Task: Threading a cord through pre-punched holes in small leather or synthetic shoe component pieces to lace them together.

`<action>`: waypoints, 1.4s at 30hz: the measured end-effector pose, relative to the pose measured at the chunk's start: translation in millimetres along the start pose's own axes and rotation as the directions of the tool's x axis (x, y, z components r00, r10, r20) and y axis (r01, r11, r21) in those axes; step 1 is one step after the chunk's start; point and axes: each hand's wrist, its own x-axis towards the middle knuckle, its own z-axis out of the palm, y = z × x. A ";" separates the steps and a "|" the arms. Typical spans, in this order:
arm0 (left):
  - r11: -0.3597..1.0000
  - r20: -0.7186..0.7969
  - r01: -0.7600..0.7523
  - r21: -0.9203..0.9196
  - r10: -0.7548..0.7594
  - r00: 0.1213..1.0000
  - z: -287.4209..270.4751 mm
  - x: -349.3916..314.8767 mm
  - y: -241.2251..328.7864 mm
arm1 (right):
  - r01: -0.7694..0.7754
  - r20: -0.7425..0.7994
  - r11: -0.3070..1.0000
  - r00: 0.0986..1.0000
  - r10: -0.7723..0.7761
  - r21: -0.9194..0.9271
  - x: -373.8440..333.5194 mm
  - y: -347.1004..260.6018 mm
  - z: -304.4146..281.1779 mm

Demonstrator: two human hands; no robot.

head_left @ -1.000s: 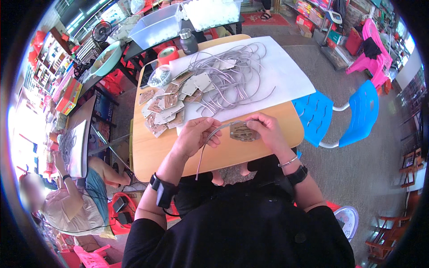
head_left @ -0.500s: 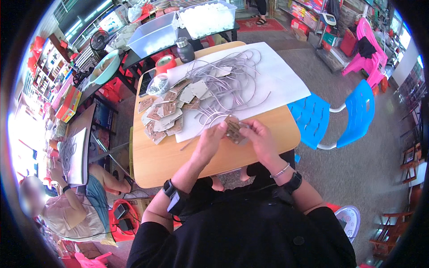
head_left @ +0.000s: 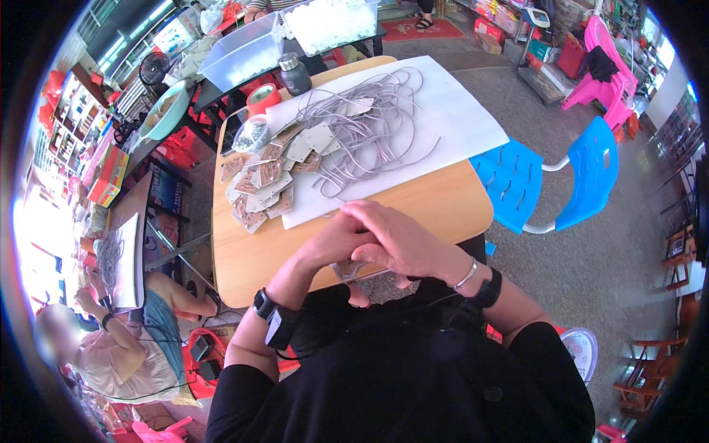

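Observation:
My left hand [head_left: 329,244] and my right hand [head_left: 402,238] are pressed together over the front edge of a wooden table [head_left: 251,258]. Between them they hold a small brown cardboard tag [head_left: 346,271], of which only the lower corner shows under the fingers. Whether a cord is also in the hands is hidden. Just beyond the hands lies a white sheet [head_left: 458,125] with a tangle of grey cords [head_left: 369,125]. A heap of more cardboard tags [head_left: 258,184] spreads over the sheet's left side and onto the table.
A blue plastic chair [head_left: 546,184] stands right of the table. At the table's far end are a dark bottle [head_left: 295,74], a red tape roll [head_left: 262,97] and a clear bin [head_left: 244,52]. Another person [head_left: 111,347] sits at lower left beside a second board.
My hands have drawn back from the sheet toward my body and closed together over the tag. The cord that hung from my left hand a second ago no longer shows.

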 end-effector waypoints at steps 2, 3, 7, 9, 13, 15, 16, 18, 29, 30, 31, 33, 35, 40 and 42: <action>0.847 -0.010 0.340 -0.409 -0.377 0.926 4.9 -3.8 -3.7 | -0.199 0.102 0.977 0.976 0.191 0.074 -7.1 6.5 -6.4; 0.843 -0.010 0.346 -0.412 -0.384 0.923 1.5 -6.9 -4.2 | -0.389 0.218 0.912 0.909 0.357 0.132 -10.7 8.2 -9.4; 0.709 0.235 0.559 -0.430 -0.510 0.828 -24.6 -4.8 13.5 | -0.218 0.132 0.974 0.965 0.225 -0.069 -14.1 27.5 -42.8; 0.712 0.286 0.553 -0.432 -0.473 0.833 -26.3 -10.3 7.3 | -0.189 0.050 0.981 0.980 0.191 -0.038 -8.0 24.4 -56.9; 0.794 0.279 0.400 -0.458 -0.299 0.913 -15.7 -14.3 -3.3 | -0.113 -0.113 0.975 0.989 0.092 -0.191 -0.9 29.6 -59.6; 0.698 0.051 0.235 -0.676 -0.275 0.960 -5.4 -12.6 1.1 | -0.245 -0.232 0.951 0.952 0.200 -0.187 -1.0 42.6 -44.3; 0.735 -0.076 0.196 -0.649 -0.319 0.945 -2.4 -11.3 -2.8 | -0.240 -0.233 0.952 0.953 0.193 -0.191 -2.6 42.5 -36.4; 0.820 -0.229 0.138 -0.556 -0.310 0.923 1.7 -5.7 -14.3 | -0.084 -0.037 0.919 0.996 0.076 -0.384 -6.5 33.7 -17.8; 0.807 -0.209 0.296 -0.511 -0.450 0.868 7.8 6.2 -9.5 | -0.119 -0.265 0.992 0.959 0.102 -0.048 8.4 34.5 -12.0; 0.758 -0.195 0.313 -0.572 -0.496 0.846 8.4 7.6 -6.0 | -0.160 -0.295 0.987 0.944 0.151 -0.007 6.1 31.9 -9.4; 0.758 -0.190 0.314 -0.572 -0.495 0.848 7.8 9.8 -2.4 | -0.200 -0.322 0.979 0.925 0.201 0.036 4.6 30.6 -7.6; 0.744 -0.205 0.325 -0.584 -0.523 0.828 5.0 15.0 2.7 | -0.217 -0.337 0.975 0.916 0.219 0.045 3.8 30.7 -5.4; 0.782 -0.248 0.315 -0.538 -0.504 0.827 6.9 18.1 -3.2 | -0.230 -0.351 0.972 0.907 0.234 0.055 4.6 30.5 -2.1; 0.941 -0.482 0.238 -0.240 -0.328 0.812 16.7 22.6 -12.8 | -0.174 -0.375 0.982 0.908 0.187 0.068 6.3 36.4 0.9; 0.737 -0.294 0.314 -0.598 -0.567 0.770 11.8 22.0 -1.4 | -0.255 -0.331 0.940 0.888 0.320 0.225 7.1 33.1 -5.1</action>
